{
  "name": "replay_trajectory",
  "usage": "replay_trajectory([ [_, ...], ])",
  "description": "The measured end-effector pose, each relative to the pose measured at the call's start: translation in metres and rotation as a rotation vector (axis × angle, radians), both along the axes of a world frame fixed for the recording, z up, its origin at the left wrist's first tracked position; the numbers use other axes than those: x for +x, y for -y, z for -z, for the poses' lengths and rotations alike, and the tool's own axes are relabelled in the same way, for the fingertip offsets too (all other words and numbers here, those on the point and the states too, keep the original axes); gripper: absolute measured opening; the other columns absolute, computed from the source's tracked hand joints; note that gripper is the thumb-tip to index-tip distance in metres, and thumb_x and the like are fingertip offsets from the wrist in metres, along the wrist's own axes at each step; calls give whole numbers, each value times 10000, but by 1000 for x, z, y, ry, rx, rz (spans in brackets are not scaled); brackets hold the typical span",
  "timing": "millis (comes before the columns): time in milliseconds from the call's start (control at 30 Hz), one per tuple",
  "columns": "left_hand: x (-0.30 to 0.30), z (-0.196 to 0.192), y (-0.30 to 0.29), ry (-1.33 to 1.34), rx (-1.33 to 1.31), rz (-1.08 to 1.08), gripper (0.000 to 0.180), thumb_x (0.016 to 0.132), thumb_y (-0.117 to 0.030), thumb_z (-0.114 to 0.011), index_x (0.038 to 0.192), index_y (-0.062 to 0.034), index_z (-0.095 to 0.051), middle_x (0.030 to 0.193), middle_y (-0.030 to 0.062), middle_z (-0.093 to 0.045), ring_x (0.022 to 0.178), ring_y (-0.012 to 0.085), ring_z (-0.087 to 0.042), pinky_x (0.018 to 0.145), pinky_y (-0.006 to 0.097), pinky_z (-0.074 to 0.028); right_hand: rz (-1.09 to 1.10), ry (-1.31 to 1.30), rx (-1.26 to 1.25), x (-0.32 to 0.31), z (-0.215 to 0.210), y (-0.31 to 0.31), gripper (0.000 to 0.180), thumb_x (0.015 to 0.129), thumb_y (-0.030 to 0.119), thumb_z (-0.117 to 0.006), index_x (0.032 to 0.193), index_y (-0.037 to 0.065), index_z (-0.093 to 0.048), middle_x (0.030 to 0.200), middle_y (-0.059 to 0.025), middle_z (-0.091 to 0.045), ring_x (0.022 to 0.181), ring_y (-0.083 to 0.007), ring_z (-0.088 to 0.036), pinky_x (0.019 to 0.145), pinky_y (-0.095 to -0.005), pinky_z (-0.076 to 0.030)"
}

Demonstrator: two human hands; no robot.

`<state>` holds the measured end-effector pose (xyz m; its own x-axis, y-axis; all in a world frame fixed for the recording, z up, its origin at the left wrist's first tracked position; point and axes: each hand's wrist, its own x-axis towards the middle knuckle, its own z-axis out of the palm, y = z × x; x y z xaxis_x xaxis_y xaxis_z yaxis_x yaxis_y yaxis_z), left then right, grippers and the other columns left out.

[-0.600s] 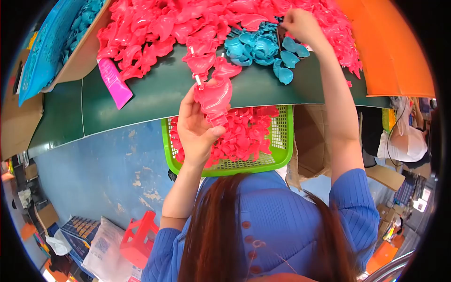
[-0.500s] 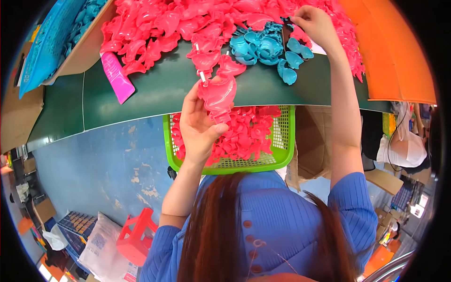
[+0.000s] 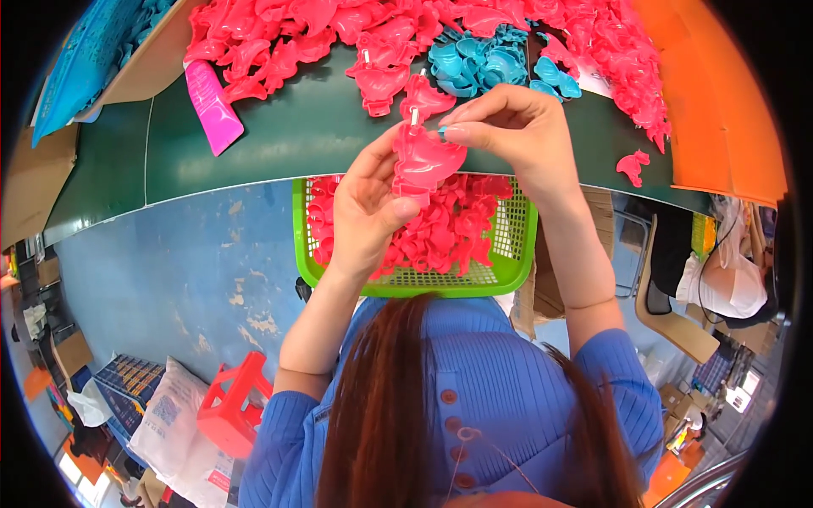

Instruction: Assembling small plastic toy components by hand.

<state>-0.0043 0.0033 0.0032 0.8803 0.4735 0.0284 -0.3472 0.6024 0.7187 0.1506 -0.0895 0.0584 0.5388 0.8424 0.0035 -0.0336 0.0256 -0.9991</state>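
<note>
My left hand (image 3: 364,190) holds a glossy pink moulded plastic part (image 3: 428,161) by its lower end, over the table's front edge. A short white pin (image 3: 414,117) sticks up from the part's top. My right hand (image 3: 529,135) is closed in a pinch close to that pin, with a small blue piece (image 3: 443,131) showing at its fingertips; its exact shape is hidden. Just beyond lie two more pink parts with white pins, one a pink part (image 3: 378,88) at the left. Blue shell-shaped pieces (image 3: 478,66) are heaped farther back.
A large pile of pink parts (image 3: 339,21) covers the back of the green table (image 3: 279,140). Below its edge is a green basket (image 3: 415,289) of pink pieces. A pink tube (image 3: 212,106) lies left; an orange panel (image 3: 720,110) stands right. One loose pink piece (image 3: 632,168) lies near it.
My right hand has come back from the blue heap to the held part, bringing a small blue piece. My left hand has shifted slightly right. A loose pink piece now shows at right.
</note>
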Motion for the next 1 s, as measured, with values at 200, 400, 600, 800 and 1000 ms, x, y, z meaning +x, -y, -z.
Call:
replay_trajectory([
  [200,-1,-1,2,-19,13,-18,857,689,-257,-780,1320,72,-302,1279,155,-445,1180,215,-454,998,334,-370,97,56,10,-11,16,0,66,727,-7,-685,785,-25,-659,810,-114,-649,793,-166,-613,764,-280,-479],
  [400,-3,1,3,-18,6,-26,829,701,-222,-770,1318,75,-304,1269,153,-450,1166,214,-462,995,334,-372,88,489,-27,-12,16,5,115,724,4,-685,839,14,-695,803,-81,-645,805,-144,-559,743,-262,-439],
  [600,-2,0,3,-14,22,-52,809,690,-150,-771,1316,76,-311,1265,151,-455,1163,217,-460,972,332,-401,104,832,40,-12,13,5,176,696,11,-694,865,59,-709,805,-55,-652,787,-156,-558,733,-274,-435],
  [800,-3,-1,2,-27,33,-51,787,690,-131,-772,1308,82,-335,1254,158,-475,1147,217,-479,969,333,-404,62,844,41,-10,12,6,176,696,11,-686,865,56,-707,802,-51,-646,787,-157,-554,724,-273,-434],
  [1000,-5,0,4,-2,5,-73,787,700,-207,-776,1301,81,-357,1243,147,-498,1114,200,-511,969,329,-400,-39,845,67,-12,15,10,170,742,-7,-608,897,-2,-676,853,-78,-618,794,-172,-537,715,-273,-432],
])
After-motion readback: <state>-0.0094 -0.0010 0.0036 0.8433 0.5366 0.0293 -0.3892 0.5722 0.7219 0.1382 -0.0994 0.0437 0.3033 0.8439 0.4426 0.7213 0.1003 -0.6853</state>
